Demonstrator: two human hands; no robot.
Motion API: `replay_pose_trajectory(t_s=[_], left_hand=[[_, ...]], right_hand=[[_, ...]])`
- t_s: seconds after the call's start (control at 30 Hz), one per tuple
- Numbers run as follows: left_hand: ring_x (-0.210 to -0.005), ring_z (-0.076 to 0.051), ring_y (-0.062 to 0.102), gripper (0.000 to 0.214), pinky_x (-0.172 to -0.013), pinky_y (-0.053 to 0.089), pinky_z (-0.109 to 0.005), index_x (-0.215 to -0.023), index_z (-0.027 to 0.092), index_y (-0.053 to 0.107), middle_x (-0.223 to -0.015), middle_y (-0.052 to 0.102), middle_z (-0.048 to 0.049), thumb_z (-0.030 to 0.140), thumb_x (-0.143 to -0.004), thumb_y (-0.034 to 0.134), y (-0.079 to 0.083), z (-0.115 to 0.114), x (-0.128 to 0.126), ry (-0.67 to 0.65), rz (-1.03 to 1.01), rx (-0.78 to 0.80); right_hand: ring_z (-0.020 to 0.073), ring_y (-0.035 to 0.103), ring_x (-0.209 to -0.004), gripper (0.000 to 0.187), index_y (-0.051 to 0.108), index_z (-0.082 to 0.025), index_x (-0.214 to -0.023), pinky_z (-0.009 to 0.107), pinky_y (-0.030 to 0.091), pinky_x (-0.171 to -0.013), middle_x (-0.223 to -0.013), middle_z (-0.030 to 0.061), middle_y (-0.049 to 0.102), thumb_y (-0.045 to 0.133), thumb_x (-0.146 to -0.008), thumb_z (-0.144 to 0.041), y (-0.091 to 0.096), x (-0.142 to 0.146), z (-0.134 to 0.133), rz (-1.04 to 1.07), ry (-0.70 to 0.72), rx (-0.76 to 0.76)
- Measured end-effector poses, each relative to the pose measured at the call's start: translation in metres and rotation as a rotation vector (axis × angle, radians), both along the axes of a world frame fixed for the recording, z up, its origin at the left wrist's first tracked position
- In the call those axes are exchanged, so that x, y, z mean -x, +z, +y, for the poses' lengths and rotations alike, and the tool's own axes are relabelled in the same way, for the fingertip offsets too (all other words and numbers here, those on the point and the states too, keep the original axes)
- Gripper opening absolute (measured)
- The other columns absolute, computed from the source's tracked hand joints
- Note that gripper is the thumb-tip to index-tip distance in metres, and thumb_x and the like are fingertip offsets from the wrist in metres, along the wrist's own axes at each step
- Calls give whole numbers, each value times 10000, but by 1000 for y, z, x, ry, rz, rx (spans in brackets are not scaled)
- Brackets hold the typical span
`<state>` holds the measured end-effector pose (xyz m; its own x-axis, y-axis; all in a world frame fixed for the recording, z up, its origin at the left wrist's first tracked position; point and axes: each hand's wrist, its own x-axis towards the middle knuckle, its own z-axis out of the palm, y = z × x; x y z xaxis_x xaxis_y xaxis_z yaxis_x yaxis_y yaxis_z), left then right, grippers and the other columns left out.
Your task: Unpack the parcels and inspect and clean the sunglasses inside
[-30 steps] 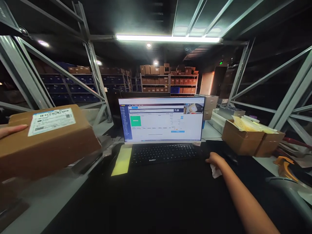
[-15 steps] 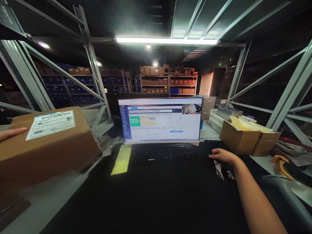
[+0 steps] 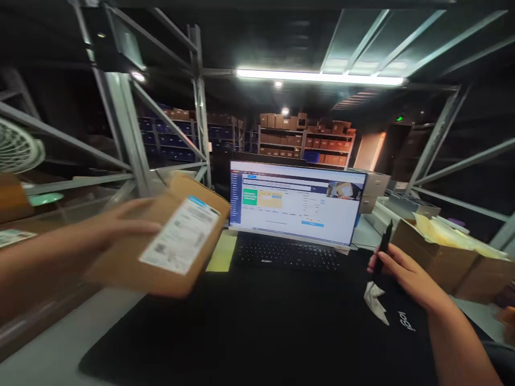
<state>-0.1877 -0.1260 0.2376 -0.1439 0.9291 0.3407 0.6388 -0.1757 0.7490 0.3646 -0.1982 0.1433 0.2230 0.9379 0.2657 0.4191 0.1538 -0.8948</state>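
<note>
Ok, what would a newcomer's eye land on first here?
Probably the bright monitor, standing behind the keyboard. Next, at left, the tilted cardboard box with its white label and the left hand on it. At right, the right hand holds a slim black object upright, a white scrap just below.

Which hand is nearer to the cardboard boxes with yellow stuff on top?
Right. The right hand, gripping a slim black tool, is just left of the boxes; the left hand is across the mat, on the labelled parcel.
</note>
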Motion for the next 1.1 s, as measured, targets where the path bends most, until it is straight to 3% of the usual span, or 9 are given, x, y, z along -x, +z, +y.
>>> replay_pose_trajectory(t_s=[0.1, 0.2, 0.3, 0.37, 0.53, 0.67, 0.77, 0.93, 1.1], left_hand=[[-910, -221, 727, 785, -739, 590, -322, -1478, 279, 398, -1192, 666, 1, 454, -755, 650, -5, 4, -6, -372, 182, 26], [-1208, -313, 610, 1009, -1013, 510, -414, -1463, 286, 455, -1352, 601, -49, 325, -529, 834, -19, 5, -23, -754, 547, -107], [-1253, -352, 567, 1150, -1087, 443, -467, -1471, 318, 461, -1395, 570, -104, 276, -429, 945, -41, 3, -45, -1107, 778, -172], [-1267, -370, 560, 1182, -1089, 437, -497, -1469, 310, 468, -1413, 565, -135, 286, -405, 981, -57, 2, -54, -1212, 805, -154], [-1355, -383, 500, 992, -1101, 429, -543, -1396, 254, 539, -1510, 483, -187, 382, -515, 975, -106, -16, -43, -1011, 703, -258], [-1047, -310, 662, 472, -905, 555, -472, -1128, 182, 637, -1145, 685, -147, 428, -771, 825, -153, -56, -32, -642, 638, -582], [-979, -264, 667, 298, -886, 564, -433, -1147, 149, 609, -1022, 704, -120, 332, -922, 678, -181, -79, -33, -456, 545, -761], [-1036, -258, 643, 311, -943, 554, -445, -1191, 151, 597, -1052, 690, -123, 341, -948, 638, -194, -88, -39, -427, 394, -712], [-1006, -269, 635, 330, -911, 556, -456, -1195, 141, 590, -1034, 670, -127, 340, -938, 648, -195, -84, -38, -449, 405, -691]], right_hand=[[161, 588, -617, 454, 599, -227, -1058, 283, 527, -568, -744, 2, 592, 626, -878, -643, 4, 16, -7, 20, 31, -20], [134, 536, -540, 488, 636, -209, -1089, 252, 459, -479, -708, 1, 591, 658, -857, -637, 6, 36, -6, -29, 108, 33], [133, 529, -518, 551, 653, -181, -1123, 250, 434, -448, -735, 32, 644, 656, -843, -655, 1, 66, 2, -110, 171, 118], [160, 579, -567, 610, 631, -171, -1211, 268, 465, -470, -807, 63, 683, 623, -856, -666, -3, 89, 7, -167, 183, 135], [181, 646, -649, 603, 485, -211, -1452, 315, 552, -611, -941, 61, 730, 516, -948, -540, 4, 145, 14, -415, 326, 136], [220, 720, -796, 468, 550, -247, -1423, 351, 582, -732, -1078, 73, 756, 465, -985, -388, 29, 203, 19, -724, 473, 107], [282, 700, -1082, 417, 618, -238, -1369, 392, 542, -923, -1222, 92, 729, 482, -977, -278, 43, 257, 26, -977, 552, 7], [282, 753, -878, 376, 667, -322, -1302, 351, 559, -741, -995, 80, 784, 500, -975, -239, 53, 330, 40, -1248, 556, -14], [300, 757, -784, 332, 732, -231, -1183, 339, 550, -648, -851, 116, 769, 538, -931, -137, 69, 351, 35, -1486, 600, 19]])
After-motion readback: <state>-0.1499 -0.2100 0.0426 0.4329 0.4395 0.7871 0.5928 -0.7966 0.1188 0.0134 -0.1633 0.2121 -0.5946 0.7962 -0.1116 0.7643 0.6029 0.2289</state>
